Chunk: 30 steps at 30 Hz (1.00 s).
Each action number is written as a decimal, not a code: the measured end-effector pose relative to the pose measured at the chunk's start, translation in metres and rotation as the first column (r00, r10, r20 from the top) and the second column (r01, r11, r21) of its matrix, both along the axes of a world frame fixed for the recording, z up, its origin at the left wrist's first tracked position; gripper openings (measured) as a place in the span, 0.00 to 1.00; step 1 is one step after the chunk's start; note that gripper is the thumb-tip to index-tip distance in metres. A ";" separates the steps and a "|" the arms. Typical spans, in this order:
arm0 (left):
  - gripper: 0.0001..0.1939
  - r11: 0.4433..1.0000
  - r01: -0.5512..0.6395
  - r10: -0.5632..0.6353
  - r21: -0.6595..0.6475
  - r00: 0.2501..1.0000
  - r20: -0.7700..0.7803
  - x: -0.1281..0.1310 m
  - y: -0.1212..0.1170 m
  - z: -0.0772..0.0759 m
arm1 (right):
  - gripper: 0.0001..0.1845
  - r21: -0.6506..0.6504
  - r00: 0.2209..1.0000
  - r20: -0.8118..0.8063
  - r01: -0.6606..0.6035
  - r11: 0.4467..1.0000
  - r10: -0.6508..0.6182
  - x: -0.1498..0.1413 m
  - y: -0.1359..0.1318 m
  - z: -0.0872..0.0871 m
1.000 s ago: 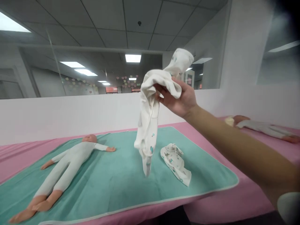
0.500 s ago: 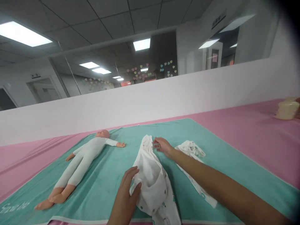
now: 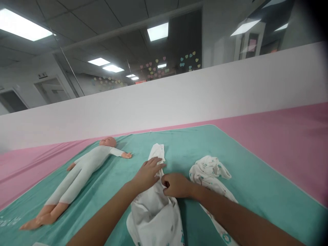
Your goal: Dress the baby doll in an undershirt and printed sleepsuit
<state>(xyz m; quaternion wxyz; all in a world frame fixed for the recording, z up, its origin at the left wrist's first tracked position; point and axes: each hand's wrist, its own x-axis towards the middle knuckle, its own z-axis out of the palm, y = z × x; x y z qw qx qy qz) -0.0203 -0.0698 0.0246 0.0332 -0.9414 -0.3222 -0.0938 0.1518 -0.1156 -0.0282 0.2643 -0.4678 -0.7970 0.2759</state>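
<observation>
A white baby garment (image 3: 155, 215) lies lengthwise on the teal mat (image 3: 246, 184). My left hand (image 3: 148, 172) rests flat on its upper part with fingers stretched out. My right hand (image 3: 176, 185) is closed, pinching the garment's fabric just right of the left hand. A second white printed garment (image 3: 211, 176) lies crumpled to the right of my right forearm. A baby doll (image 3: 77, 177) in a pale bodysuit lies on its back at the left of the mat.
The mat covers a pink padded surface (image 3: 287, 136). A low white wall (image 3: 179, 99) runs behind it, with glass above.
One second ago my right hand held the garment up in the air. It now lies on the mat, and both hands have come together on its upper part.
</observation>
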 end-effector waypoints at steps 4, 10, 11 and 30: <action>0.12 0.999 0.026 -0.020 0.048 0.992 -0.121 0.029 0.022 0.001 | 0.07 -0.102 0.892 -0.451 -0.039 0.994 -0.011 0.014 0.010 0.006; 0.05 0.905 -0.333 0.350 0.267 0.936 -0.019 0.009 0.029 0.055 | 0.11 -0.025 0.849 -0.451 0.297 0.955 -0.276 0.029 0.024 0.007; 0.05 0.874 -0.380 0.396 0.304 0.918 0.012 0.002 0.027 0.067 | 0.12 -0.013 0.838 -0.428 0.369 0.929 -0.339 0.031 0.026 0.008; 0.18 0.896 -0.340 0.432 -0.284 0.815 0.386 -0.093 -0.083 0.180 | 0.16 -0.202 0.537 -0.824 0.021 0.979 -0.182 0.040 -0.026 0.101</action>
